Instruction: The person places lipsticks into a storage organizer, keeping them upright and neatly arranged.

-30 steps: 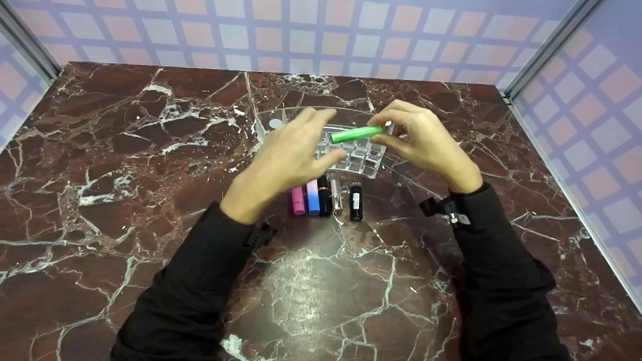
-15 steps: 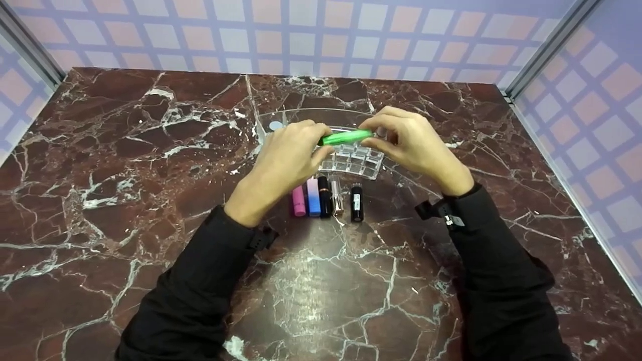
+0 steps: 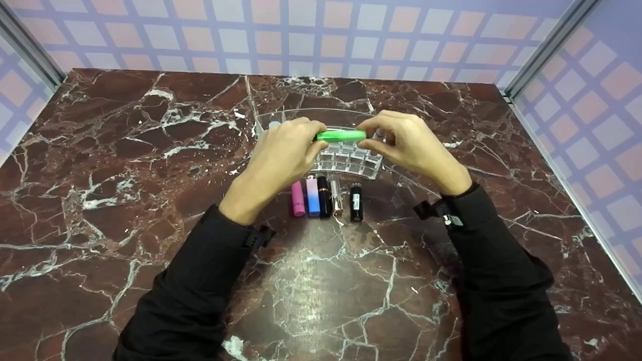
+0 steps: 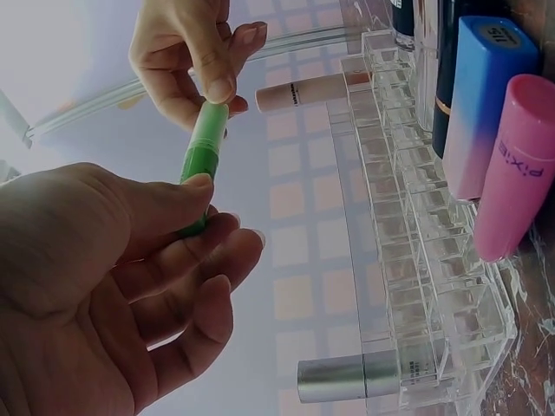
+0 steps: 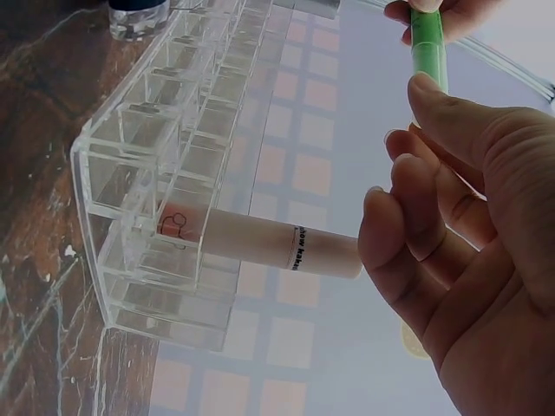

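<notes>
two hands on one green tube (image 3: 342, 136), held roughly level above clear organiser (image 3: 368, 168); l hand (image 3: 288, 154) pinches dark end btwn thumb & fingers, rest of fingers loosely bent; r hand (image 3: 414, 145) pinches paler end the same way, other fingers curved nr pale pink tube (image 5: 260, 243), can't tell if touching; that one stands upright in organiser's r end, silver tube (image 4: 347, 377) upright in l end; on marble table (image 3: 311, 291), in front of organiser, l to r: pink tube (image 3: 298, 199) marked "pixie", blue-&-pink tube (image 3: 313, 198), black tube (image 3: 323, 198), clear-&-gold tube (image 3: 336, 198); just apart, black tube w/ white label (image 3: 356, 203); checked wall (image 3: 301, 45) behind
</notes>
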`<action>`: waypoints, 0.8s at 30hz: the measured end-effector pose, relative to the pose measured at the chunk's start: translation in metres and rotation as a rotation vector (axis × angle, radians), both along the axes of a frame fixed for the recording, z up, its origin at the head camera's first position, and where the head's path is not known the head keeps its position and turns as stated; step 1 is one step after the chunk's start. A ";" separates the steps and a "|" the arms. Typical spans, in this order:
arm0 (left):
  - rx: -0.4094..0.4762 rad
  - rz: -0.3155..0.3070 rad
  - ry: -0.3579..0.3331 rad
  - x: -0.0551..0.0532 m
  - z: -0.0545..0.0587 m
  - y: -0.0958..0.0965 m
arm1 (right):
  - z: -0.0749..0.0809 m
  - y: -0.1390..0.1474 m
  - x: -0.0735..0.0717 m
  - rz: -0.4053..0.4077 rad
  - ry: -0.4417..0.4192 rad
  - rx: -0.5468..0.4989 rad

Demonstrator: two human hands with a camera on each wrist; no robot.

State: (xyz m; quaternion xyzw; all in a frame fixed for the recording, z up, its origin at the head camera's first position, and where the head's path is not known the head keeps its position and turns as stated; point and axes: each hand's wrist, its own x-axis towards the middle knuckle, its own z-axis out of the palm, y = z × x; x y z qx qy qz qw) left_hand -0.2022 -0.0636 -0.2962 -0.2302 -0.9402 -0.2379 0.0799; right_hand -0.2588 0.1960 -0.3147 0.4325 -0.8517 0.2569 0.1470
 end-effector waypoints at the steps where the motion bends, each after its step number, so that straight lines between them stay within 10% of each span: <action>1: -0.001 -0.001 -0.003 0.000 0.000 0.000 | 0.000 0.000 0.000 -0.004 -0.004 0.002; 24: -0.005 -0.019 -0.146 -0.005 -0.004 0.000 | -0.002 0.000 0.000 -0.033 -0.068 0.054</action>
